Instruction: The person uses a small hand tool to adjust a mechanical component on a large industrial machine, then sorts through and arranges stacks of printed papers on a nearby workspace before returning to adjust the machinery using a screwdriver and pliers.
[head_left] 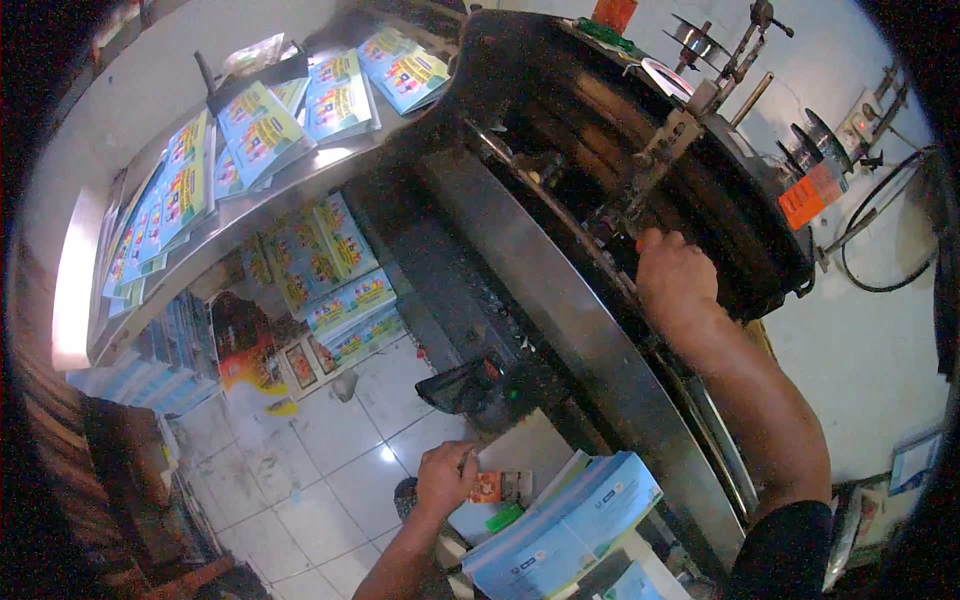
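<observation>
My right hand [677,272] reaches into the dark metal machine [745,215], its fingers curled at a small part beside a metal bracket [655,165]. A bit of orange-red shows at the fingertips, and what they grip is hidden. Lower down, my left hand [447,482] is closed beside the edge of a pale board [530,450]; I cannot make out what is in it. An orange-and-white small box [500,487] and a green item [504,517] lie close to its fingers. To the right of these rests a stack of light-blue booklets [570,530].
More blue-and-yellow booklets lie fanned on a metal shelf [235,235] at upper left. Below it, booklet stacks [350,305] stand near the tiled floor [340,450]. A long metal rail [590,360] crosses the middle. Wire spools [698,42] and an orange card [812,195] sit by the machine.
</observation>
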